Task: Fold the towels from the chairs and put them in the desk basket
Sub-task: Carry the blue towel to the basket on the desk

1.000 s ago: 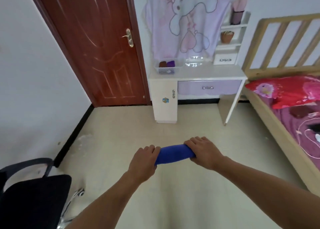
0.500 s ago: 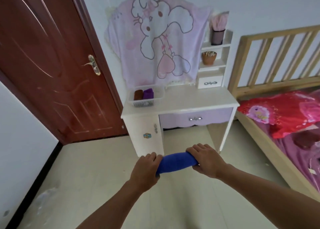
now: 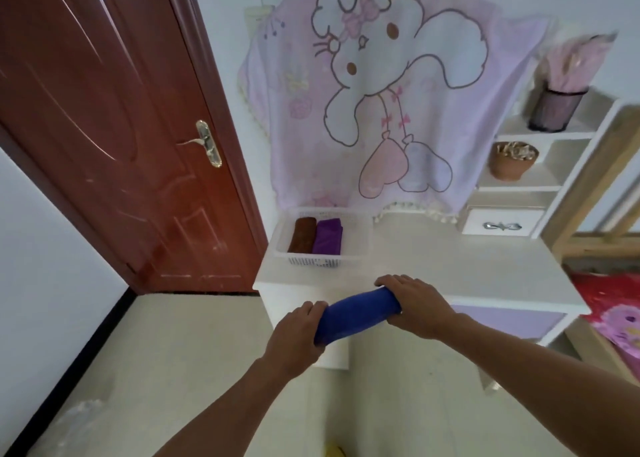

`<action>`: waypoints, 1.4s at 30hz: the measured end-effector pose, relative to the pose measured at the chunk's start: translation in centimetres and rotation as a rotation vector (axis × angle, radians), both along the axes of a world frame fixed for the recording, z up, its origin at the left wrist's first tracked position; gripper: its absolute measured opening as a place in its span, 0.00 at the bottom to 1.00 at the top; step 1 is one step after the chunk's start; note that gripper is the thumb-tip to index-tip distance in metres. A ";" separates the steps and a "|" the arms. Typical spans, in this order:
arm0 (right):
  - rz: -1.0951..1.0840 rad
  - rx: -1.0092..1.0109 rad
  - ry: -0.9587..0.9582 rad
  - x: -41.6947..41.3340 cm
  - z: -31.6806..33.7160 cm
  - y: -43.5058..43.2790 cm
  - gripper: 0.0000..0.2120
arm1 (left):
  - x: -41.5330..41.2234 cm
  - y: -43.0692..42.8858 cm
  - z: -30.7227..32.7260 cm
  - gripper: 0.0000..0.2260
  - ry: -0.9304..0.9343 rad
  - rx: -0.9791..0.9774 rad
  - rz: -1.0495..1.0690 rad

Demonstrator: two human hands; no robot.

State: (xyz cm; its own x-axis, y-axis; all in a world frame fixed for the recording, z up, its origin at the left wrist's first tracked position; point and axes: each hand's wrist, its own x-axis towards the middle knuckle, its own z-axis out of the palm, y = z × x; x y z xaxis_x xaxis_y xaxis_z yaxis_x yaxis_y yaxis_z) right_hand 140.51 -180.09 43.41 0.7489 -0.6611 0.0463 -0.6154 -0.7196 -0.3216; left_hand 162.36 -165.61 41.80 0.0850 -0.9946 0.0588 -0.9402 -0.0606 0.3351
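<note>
Both hands grip the ends of a folded blue towel point(image 3: 358, 316) — left hand point(image 3: 298, 335) and right hand point(image 3: 417, 306) closed around it, likely to keep the folds from slipping. It hangs above the desk point(image 3: 467, 269) edge. Beyond, the basket point(image 3: 320, 261) holds a brown towel point(image 3: 302, 235) and purple towel point(image 3: 327, 237) — room remains at its right.

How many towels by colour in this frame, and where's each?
Blue towel: 1, rolled, held at its ends by the left hand and right hand
Brown towel: 1, in the white basket
Purple towel: 1, in the basket beside the brown one
Total: 3
</note>
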 end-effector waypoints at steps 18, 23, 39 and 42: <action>-0.284 0.492 -0.096 14.1 -1.8 -29.9 0.15 | 6.9 -26.3 -4.4 0.25 0.701 0.234 0.338; -0.116 0.482 0.050 17.7 -4.7 -36.5 0.17 | 6.0 -31.1 -6.5 0.24 0.569 0.382 0.457; 0.293 0.042 0.670 23.6 -12.1 -39.1 0.13 | 3.3 -35.2 -12.2 0.21 -0.122 0.479 0.364; 0.389 -0.161 0.484 23.0 -11.4 -38.7 0.13 | 4.0 -34.7 -12.7 0.21 -0.116 0.509 0.316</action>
